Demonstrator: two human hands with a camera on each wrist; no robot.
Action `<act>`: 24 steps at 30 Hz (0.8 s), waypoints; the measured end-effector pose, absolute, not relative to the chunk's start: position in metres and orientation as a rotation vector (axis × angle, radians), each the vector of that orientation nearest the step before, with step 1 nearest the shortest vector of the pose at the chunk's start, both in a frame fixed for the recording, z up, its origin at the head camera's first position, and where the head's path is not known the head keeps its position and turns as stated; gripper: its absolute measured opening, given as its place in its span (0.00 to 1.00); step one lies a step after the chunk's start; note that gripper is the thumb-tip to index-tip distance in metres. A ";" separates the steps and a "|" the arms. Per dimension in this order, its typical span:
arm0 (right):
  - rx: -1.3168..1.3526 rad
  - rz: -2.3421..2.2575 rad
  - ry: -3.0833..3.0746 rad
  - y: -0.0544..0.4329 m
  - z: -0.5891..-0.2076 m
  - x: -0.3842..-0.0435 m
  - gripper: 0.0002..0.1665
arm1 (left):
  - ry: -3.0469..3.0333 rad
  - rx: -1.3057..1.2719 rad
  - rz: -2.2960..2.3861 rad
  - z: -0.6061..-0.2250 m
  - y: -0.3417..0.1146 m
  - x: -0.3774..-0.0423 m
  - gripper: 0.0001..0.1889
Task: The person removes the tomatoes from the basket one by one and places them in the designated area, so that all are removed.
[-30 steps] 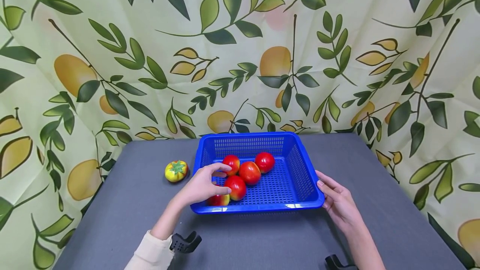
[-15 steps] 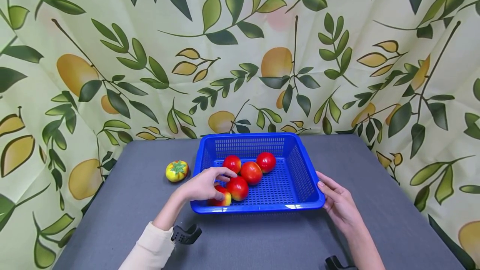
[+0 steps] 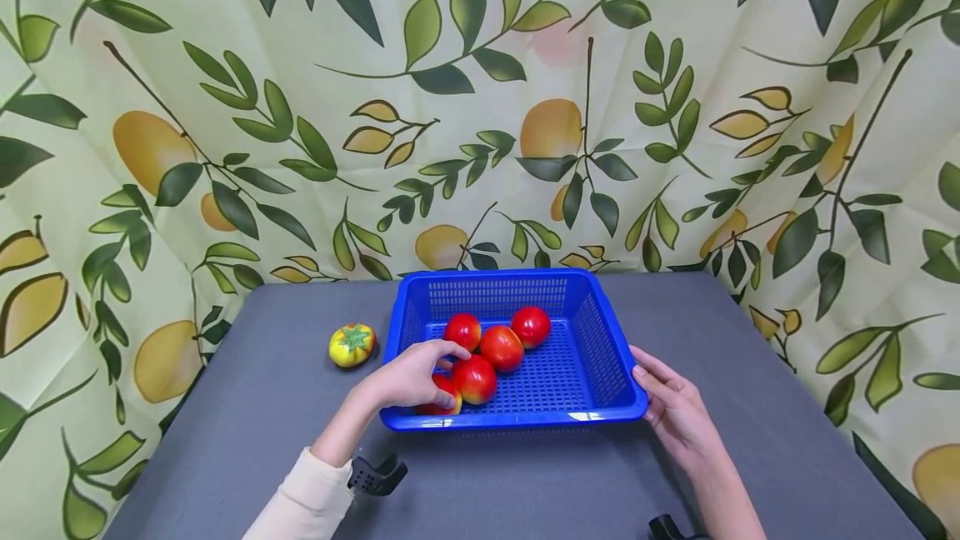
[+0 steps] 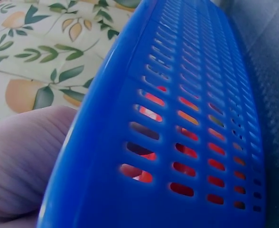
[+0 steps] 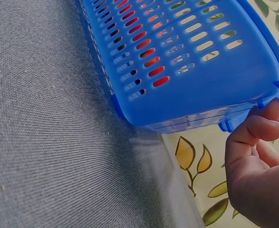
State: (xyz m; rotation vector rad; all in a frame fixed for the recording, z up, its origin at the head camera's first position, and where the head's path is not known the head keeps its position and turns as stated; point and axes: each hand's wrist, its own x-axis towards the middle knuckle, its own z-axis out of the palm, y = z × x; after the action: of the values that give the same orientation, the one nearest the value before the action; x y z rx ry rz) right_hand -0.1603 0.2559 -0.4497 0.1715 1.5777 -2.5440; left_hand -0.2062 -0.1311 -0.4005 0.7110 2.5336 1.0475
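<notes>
In the head view, a blue plastic basket (image 3: 525, 417) holds several red, apple-like fruits with yellow patches. My left hand (image 3: 407, 375) reaches over its left rim. The thumb and fingers curl round the red-and-yellow apple (image 3: 445, 384) in the front left corner, partly hiding it. Right beside that one lies another apple (image 3: 476, 380). My right hand (image 3: 677, 402) pinches the basket's right rim near the front corner, with the thumb on top. The right wrist view shows the right hand (image 5: 258, 166) at this rim. In the left wrist view the basket wall hides the left fingers.
Left of the basket, a yellow-and-red fruit with a green leafy top (image 3: 352, 346) lies on the grey table (image 3: 285, 407). A leaf-patterned cloth (image 3: 480, 107) hangs behind and around the table. Dark wrist mounts sit on both forearms.
My left hand has lowered into the basket's front left corner, and its fingers have closed round the apple there. The right hand keeps hold of the rim.
</notes>
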 end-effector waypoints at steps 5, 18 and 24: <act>0.177 -2.546 1.565 0.255 -0.450 -0.160 0.21 | 2.540 0.709 1.071 -0.400 -0.132 -0.205 0.31; 0.181 -2.532 1.577 0.256 -0.451 -0.159 0.21 | 2.548 0.763 0.981 -0.402 -0.132 -0.205 0.33; 0.139 -2.557 1.555 0.256 -0.451 -0.160 0.19 | 2.596 0.799 0.935 -0.402 -0.129 -0.205 0.30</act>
State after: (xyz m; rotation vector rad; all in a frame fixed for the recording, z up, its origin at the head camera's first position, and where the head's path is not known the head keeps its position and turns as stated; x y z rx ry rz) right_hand -0.1595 0.2561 -0.4511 0.1385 1.5554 -2.5570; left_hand -0.2052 -0.1293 -0.4024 0.7987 2.5960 0.9346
